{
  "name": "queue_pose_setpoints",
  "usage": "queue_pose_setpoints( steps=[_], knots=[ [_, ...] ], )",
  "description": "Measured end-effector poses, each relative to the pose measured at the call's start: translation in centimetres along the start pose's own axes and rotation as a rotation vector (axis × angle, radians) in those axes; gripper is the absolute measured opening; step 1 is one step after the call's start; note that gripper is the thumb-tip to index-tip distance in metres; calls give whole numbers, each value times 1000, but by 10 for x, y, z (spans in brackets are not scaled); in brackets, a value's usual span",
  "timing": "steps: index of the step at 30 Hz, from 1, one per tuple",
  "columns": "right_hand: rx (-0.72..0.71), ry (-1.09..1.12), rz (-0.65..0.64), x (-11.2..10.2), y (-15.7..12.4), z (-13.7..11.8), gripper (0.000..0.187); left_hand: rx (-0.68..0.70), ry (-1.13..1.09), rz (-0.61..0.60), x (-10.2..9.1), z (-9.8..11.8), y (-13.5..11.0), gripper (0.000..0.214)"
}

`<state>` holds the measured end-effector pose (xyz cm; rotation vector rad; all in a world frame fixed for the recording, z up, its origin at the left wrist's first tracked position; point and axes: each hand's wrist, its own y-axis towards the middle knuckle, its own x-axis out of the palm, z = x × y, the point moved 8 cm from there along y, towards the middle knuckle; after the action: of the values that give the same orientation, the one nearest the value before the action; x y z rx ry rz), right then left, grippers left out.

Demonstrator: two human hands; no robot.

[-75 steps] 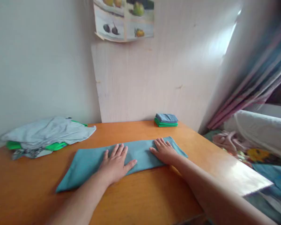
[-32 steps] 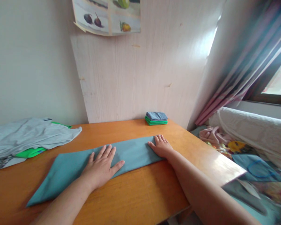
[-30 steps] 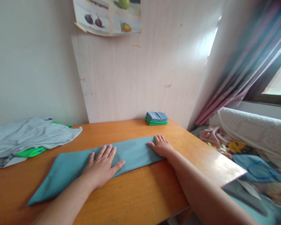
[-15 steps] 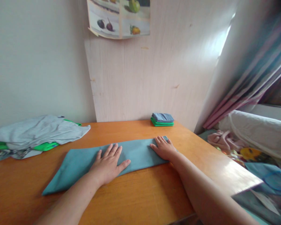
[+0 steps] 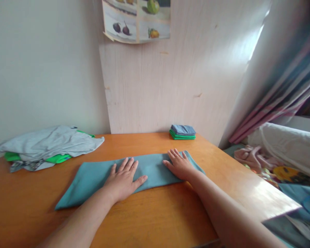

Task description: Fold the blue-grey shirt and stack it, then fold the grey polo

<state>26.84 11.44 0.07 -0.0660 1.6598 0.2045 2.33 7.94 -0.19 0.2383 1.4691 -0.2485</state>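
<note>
A long strip of folded teal cloth lies across the orange wooden table. My left hand rests flat on the middle of the strip, fingers spread. Flat on the strip's right end lies my right hand, fingers stretched out. Neither hand grips anything.
A loose heap of grey and green clothes sits at the table's back left. A small stack of folded blue and green cloths stands at the back by the wooden wall panel. Off the table's right edge are a curtain and cluttered bedding.
Both hands stay flat on the teal strip. The view has swung about, and the strip's right tip now shows beyond my right hand.
</note>
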Motion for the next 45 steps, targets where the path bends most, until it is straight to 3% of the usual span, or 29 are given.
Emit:
queue_pose_setpoints(
  steps=[6,14,17,22,27,32,37,45],
  knots=[
    [-28,20,-68,11,0,-5,80,2,-28,-2,0,0,-1,101],
    [12,29,-8,7,1,-6,79,27,-75,-4,-2,4,-4,99],
    [-30,59,33,-3,3,-24,77,29,-89,2,-3,4,-4,97],
    [-194,153,50,-16,11,-79,73,32,-102,7,-3,4,-5,96],
    [-200,91,49,0,14,-109,75,36,-110,17,-2,4,-5,89],
    [-237,-19,-23,20,6,-114,61,45,-115,-9,-2,4,-5,95],
    [-230,-47,-26,19,5,-114,66,56,-148,-20,-5,4,-8,99],
    [-250,-92,7,30,12,-108,72,-48,-166,113,-6,-20,0,100]
  ],
)
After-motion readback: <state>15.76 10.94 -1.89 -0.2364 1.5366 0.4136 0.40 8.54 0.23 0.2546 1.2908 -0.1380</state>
